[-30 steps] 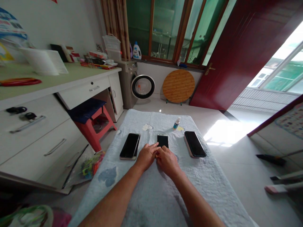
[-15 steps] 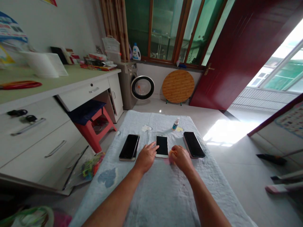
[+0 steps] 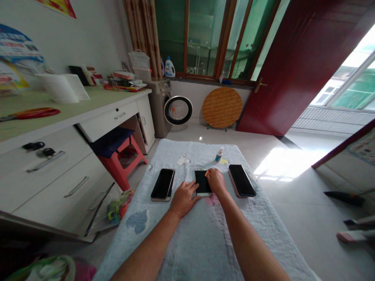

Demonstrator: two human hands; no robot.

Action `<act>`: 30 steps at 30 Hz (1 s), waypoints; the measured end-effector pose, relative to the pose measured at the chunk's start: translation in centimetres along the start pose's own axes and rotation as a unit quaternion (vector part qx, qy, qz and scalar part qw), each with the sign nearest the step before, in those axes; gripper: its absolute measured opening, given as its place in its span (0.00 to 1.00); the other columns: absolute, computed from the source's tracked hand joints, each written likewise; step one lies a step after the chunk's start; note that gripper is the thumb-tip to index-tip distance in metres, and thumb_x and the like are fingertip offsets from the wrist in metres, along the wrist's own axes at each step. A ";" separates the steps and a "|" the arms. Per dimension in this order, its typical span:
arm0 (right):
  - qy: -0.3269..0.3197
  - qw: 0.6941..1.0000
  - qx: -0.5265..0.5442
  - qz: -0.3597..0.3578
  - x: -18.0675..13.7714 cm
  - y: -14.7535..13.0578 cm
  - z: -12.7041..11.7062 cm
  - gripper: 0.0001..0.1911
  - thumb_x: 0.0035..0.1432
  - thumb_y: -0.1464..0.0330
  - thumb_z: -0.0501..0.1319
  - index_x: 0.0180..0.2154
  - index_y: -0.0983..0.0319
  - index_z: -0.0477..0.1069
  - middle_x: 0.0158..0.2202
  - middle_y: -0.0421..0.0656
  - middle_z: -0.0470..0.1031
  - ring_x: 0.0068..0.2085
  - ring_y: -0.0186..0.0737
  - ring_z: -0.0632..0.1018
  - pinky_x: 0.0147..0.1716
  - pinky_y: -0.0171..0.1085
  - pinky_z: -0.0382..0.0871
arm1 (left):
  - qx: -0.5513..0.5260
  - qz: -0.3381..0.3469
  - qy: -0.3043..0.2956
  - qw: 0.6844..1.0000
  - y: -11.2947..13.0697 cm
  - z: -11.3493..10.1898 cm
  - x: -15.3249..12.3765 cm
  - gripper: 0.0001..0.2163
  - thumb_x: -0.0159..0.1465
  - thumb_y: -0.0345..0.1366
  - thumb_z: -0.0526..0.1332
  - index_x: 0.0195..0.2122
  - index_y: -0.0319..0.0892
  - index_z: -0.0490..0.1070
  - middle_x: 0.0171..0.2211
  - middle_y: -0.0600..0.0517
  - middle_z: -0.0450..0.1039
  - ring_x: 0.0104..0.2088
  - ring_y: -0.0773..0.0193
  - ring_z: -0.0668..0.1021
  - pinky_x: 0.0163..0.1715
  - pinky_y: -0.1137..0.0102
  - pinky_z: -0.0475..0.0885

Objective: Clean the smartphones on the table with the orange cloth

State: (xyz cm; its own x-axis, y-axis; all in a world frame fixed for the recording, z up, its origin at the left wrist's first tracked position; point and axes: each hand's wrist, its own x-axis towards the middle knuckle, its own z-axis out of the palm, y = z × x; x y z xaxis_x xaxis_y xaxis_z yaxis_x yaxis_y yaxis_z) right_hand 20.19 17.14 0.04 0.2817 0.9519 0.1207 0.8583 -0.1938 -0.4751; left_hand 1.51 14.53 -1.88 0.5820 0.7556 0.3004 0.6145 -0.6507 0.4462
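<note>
A white phone with a dark screen (image 3: 202,182) lies flat on the cloth-covered table, between my hands. My left hand (image 3: 184,198) rests at its lower left edge, fingers stretched out and apart, fingertips touching the phone's side. In my right hand (image 3: 216,181) is a small orange cloth (image 3: 207,173), pinched and pressed on the upper right of that screen; most of the cloth is hidden by the fingers. To the left lies a second phone (image 3: 163,184), and to the right a third, dark phone (image 3: 242,180). Behind the phones stands a small spray bottle (image 3: 218,155).
A pale blue patterned cloth (image 3: 187,242) covers the table. On the left is a white desk (image 3: 117,103) with a red stool (image 3: 124,162) beneath it. Farther back are a washing machine with its door open (image 3: 159,103), a round wooden tabletop (image 3: 222,107) and a red door (image 3: 281,70).
My right hand has moved from beside the phone up and left onto its screen, with the orange cloth. My left hand has shifted slightly down along the phone's edge.
</note>
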 end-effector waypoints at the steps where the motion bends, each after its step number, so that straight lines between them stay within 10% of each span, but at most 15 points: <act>1: 0.001 1.000 0.009 0.011 0.4 -0.1 0.0 0.14 0.56 0.72 0.54 0.39 0.64 0.77 0.37 0.48 0.76 0.38 0.38 0.73 0.37 0.31 0.59 | 0.002 0.001 -0.001 1.000 0.0 0.0 0.0 0.21 0.63 0.46 0.61 0.55 0.42 0.69 0.55 0.45 0.70 0.49 0.54 0.72 0.51 0.59 0.68; 19: -0.002 0.969 0.217 0.122 -3.2 0.6 -1.2 0.13 0.45 0.63 0.57 0.30 0.63 0.76 0.25 0.42 0.75 0.29 0.39 0.74 0.27 0.32 0.62 | 0.010 -0.033 0.012 0.999 0.1 0.3 -0.2 0.29 0.59 0.49 0.64 0.58 0.40 0.64 0.56 0.44 0.69 0.54 0.50 0.71 0.54 0.57 0.67; 30: -0.044 0.813 0.576 0.071 -4.5 -0.6 -0.3 0.19 0.45 0.56 0.65 0.33 0.63 0.69 0.26 0.39 0.70 0.25 0.33 0.70 0.24 0.32 0.65 | 0.001 -0.022 0.061 0.998 0.9 -0.2 -0.1 0.20 0.66 0.47 0.55 0.54 0.41 0.66 0.47 0.45 0.75 0.45 0.53 0.76 0.46 0.59 0.72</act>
State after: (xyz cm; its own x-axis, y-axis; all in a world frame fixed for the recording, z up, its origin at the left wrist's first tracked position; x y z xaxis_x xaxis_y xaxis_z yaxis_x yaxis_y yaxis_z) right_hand 18.54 12.92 0.08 0.2678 0.9625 -0.0444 -0.1655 0.0005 -0.9862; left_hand 1.85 13.88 -1.35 0.4845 0.7872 0.3815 0.6392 -0.6163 0.4600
